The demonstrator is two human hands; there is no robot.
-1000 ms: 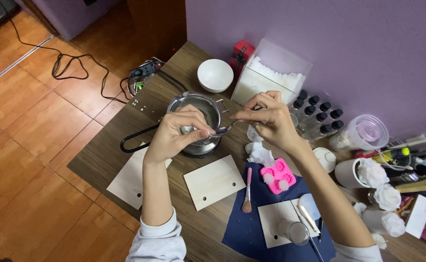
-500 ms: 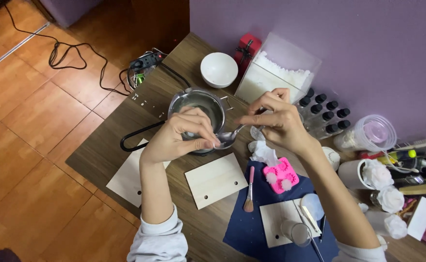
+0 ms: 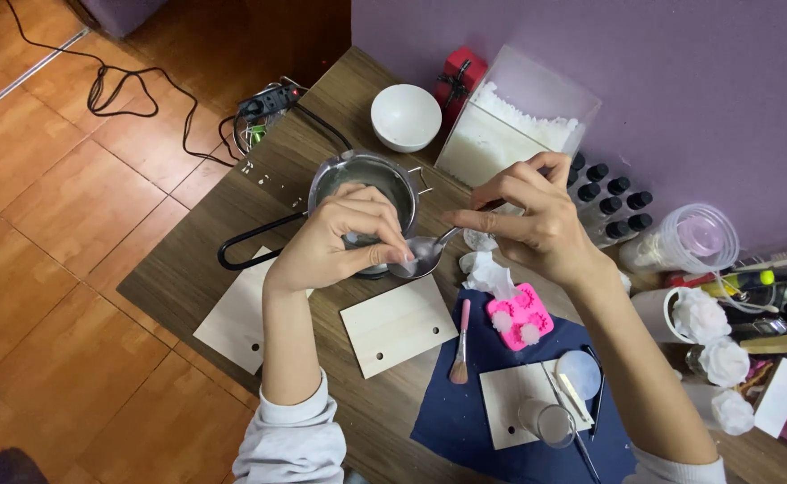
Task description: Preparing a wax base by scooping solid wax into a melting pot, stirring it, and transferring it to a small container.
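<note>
Left hand (image 3: 344, 237): fingers pinched at the bowl of the metal spoon (image 3: 418, 255), right over the pot (image 3: 362, 184)'s near rim.
Spoon: looked light, stiff, slick; the handle seemed the surest hold.
Right hand (image 3: 528, 220): closed on that handle, just above the pink mould (image 3: 519, 315).

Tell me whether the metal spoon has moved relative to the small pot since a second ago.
Yes. The spoon has dropped from above the pot to beside its near rim, toward the pink mould.
</note>
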